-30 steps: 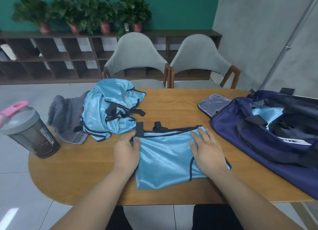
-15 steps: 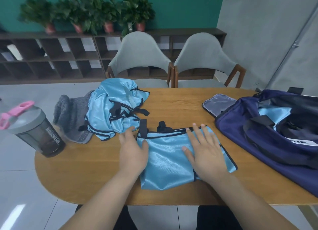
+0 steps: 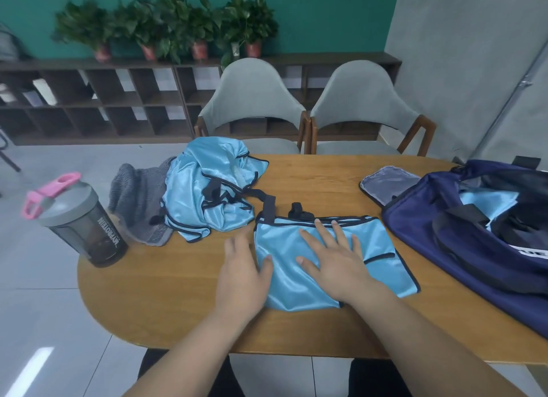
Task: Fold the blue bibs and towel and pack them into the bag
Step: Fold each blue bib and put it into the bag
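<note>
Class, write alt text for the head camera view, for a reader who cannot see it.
A person's right hand lies flat on a folded blue bib on a wooden table, left hand at its edge. An open navy bag sits at right; unfolded bibs, a grey towel and a shaker bottle at left.

Soft, even light is filling the scene. Glare is streaking the floor (image 3: 29, 370). Straight lines are bending near the edges.

Folded bib (image 3: 323, 281) at near edge of surface (image 3: 166, 292), centre, bib heap (image 3: 204, 192) behind-left of it, towel (image 3: 138, 200) touching heap's left side, bottle (image 3: 84, 221) at left end, bag (image 3: 439, 248) at right end, another bib (image 3: 489, 199) inside it
</note>
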`<state>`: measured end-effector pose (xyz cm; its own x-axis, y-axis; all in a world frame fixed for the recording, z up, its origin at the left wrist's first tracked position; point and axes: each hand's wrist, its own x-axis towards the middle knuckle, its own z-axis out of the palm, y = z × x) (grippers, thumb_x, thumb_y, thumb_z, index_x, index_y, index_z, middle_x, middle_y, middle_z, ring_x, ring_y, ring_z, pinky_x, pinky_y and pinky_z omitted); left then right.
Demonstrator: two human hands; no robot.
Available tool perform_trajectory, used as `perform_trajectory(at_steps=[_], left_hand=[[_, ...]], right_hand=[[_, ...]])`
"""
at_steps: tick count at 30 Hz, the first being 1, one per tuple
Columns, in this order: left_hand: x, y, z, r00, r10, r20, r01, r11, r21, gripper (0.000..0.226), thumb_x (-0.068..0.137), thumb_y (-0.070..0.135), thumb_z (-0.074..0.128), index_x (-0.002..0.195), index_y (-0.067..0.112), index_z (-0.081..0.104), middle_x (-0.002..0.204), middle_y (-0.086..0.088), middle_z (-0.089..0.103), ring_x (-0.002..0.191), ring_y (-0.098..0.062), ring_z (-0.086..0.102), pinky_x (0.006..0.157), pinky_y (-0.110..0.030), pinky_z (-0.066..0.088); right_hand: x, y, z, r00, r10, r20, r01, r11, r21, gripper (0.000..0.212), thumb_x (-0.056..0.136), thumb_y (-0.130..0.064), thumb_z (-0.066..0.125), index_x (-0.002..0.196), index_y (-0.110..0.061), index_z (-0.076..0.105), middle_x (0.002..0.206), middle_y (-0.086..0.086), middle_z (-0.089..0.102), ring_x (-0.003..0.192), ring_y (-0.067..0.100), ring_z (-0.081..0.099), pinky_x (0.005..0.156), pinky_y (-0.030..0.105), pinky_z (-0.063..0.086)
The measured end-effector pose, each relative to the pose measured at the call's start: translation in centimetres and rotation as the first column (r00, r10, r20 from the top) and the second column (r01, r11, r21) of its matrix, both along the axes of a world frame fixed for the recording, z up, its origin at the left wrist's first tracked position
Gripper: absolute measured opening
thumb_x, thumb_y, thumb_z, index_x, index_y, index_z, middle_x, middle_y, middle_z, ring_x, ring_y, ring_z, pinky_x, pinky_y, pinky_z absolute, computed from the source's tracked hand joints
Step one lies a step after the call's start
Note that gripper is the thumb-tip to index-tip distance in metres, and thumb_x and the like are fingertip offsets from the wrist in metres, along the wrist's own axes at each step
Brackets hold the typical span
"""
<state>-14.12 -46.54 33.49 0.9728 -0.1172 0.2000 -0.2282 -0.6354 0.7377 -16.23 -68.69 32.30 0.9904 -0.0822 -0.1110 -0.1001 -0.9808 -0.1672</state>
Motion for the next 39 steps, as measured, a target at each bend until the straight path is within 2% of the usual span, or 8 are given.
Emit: perform_trajectory(at_steps=[11,16,21,25,27,29,33,39], left_hand=[[-1.9,2.0,-0.4,0.979,-0.19,0.077,0.188,0.982,0.03,0.075,0.095,0.018,0.071,0.152,0.048,0.033,0.123,0.026,0.046,0.08,-0.01,0.063,0.072,-0.023,0.053],[-1.3,3.3,-1.0,0.971,-0.221,0.096,0.212,0.973,0.091,0.061,0.097,0.014,0.068,0.145,0.045,0.048,0.119,0.023,0.048,0.085,-0.003,0.059,0.075,-0.014,0.045],[-1.3,2.2,-1.4,0.952,-0.217,0.216,0.101,0.89,0.445,0.056,0.078,0.002,0.067,0.128,0.027,0.064,0.116,0.003,0.053,0.072,-0.024,0.059,0.063,-0.036,0.046],[0.0,-0.9,0.1,0.906,-0.268,0.326,0.087,0.874,0.478,0.053,0.076,0.002,0.067,0.128,0.014,0.07,0.129,-0.007,0.062,0.11,-0.031,0.063,0.089,-0.043,0.053],[1.3,-3.3,1.1,0.906,-0.348,0.242,0.201,0.855,0.478,0.049,0.092,0.009,0.06,0.141,0.011,0.063,0.151,-0.008,0.055,0.141,-0.031,0.05,0.116,-0.044,0.041],[2.9,-5.0,1.0,0.913,-0.401,0.074,0.305,0.792,0.528,0.051,0.108,0.026,0.043,0.158,0.015,0.045,0.169,-0.005,0.033,0.16,-0.024,0.02,0.131,-0.04,0.015],[4.5,-4.8,-1.3,0.93,-0.353,-0.105,0.338,0.704,0.624,0.076,0.105,0.07,0.007,0.169,0.029,0.004,0.176,0.0,-0.01,0.16,-0.017,-0.021,0.131,-0.044,-0.005],[4.8,-4.9,-1.3,0.941,-0.283,-0.186,0.325,0.608,0.724,0.087,0.096,0.081,0.003,0.163,0.031,-0.022,0.166,-0.005,-0.038,0.149,-0.025,-0.044,0.129,-0.05,-0.014]], right_hand=[[1.2,0.7,-0.2,0.994,-0.106,0.008,0.106,0.994,-0.002,0.077,0.096,-0.082,0.011,0.164,-0.049,-0.002,0.174,-0.01,-0.015,0.16,0.03,-0.018,0.125,0.066,-0.002],[1.4,0.5,-0.2,0.992,-0.123,0.009,0.123,0.992,0.002,0.075,0.096,-0.081,0.009,0.163,-0.049,-0.002,0.174,-0.01,-0.014,0.16,0.03,-0.017,0.124,0.067,-0.002],[1.3,0.9,-0.3,0.992,-0.127,0.023,0.127,0.992,-0.018,0.075,0.096,-0.081,0.007,0.164,-0.048,-0.003,0.175,-0.009,-0.014,0.16,0.031,-0.015,0.125,0.065,-0.002],[1.2,1.4,-0.1,0.991,-0.131,0.005,0.131,0.991,-0.037,0.075,0.097,-0.079,0.007,0.164,-0.047,-0.004,0.175,-0.008,-0.015,0.16,0.03,-0.016,0.126,0.062,-0.005],[1.2,1.9,0.0,0.993,-0.118,-0.005,0.118,0.992,-0.033,0.076,0.095,-0.078,0.002,0.164,-0.047,-0.004,0.174,-0.007,-0.015,0.16,0.03,-0.016,0.126,0.061,-0.005],[0.9,2.0,-0.1,0.997,-0.066,0.043,0.067,0.998,-0.022,0.081,0.09,-0.074,-0.007,0.165,-0.045,0.001,0.175,-0.006,-0.012,0.161,0.028,-0.012,0.128,0.059,-0.001],[0.3,-0.4,-0.6,0.992,0.037,0.124,-0.043,0.998,0.049,0.079,0.093,-0.068,0.0,0.165,-0.041,0.017,0.176,-0.008,-0.001,0.162,0.015,-0.006,0.131,0.048,0.0],[-0.1,-7.6,-0.8,0.988,-0.104,0.11,0.115,0.989,-0.091,0.065,0.103,-0.068,0.008,0.165,-0.047,0.008,0.176,-0.011,-0.001,0.162,0.015,-0.006,0.131,0.044,0.003]])
